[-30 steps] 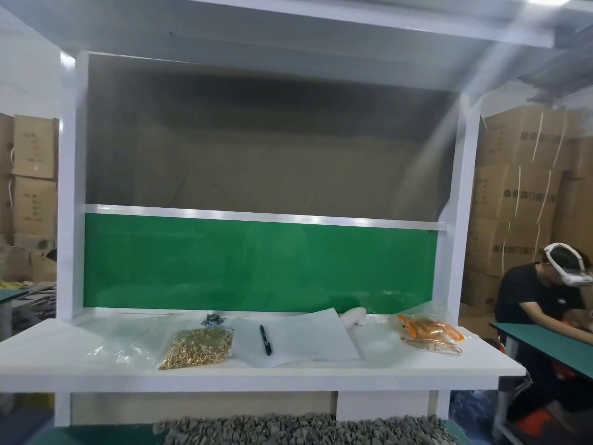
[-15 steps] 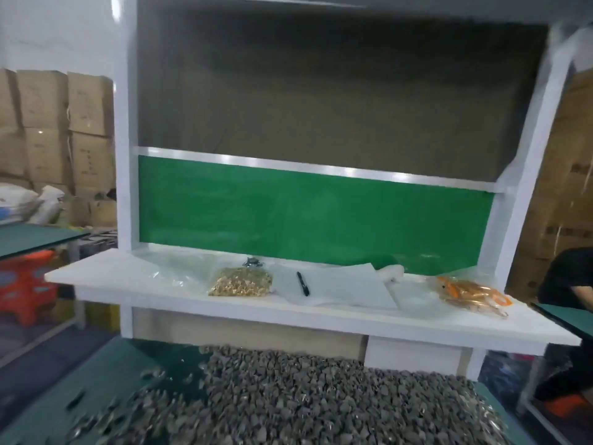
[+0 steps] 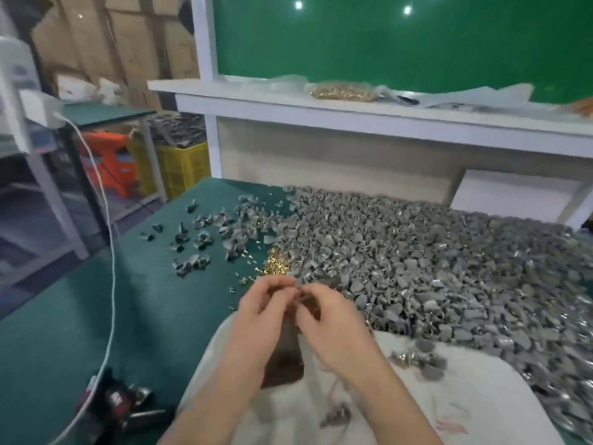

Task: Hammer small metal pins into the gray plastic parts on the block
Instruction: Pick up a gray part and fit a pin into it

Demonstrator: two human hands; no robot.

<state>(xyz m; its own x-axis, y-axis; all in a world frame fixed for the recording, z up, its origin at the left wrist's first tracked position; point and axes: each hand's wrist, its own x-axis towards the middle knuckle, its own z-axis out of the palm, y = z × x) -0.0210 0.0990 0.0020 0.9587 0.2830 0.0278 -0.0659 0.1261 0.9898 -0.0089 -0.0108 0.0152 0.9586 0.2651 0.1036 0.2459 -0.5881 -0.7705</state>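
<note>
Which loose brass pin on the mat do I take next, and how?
Probably a stray pin left of the brass heap: pinch across its shaft from straight above. It lies flat and apart on the green mat, while heaped pins overlap.

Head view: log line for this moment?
left hand: pinches gray plastic part | right hand: pinches same part | under hands: brown block | brass pins: loose on green mat
</note>
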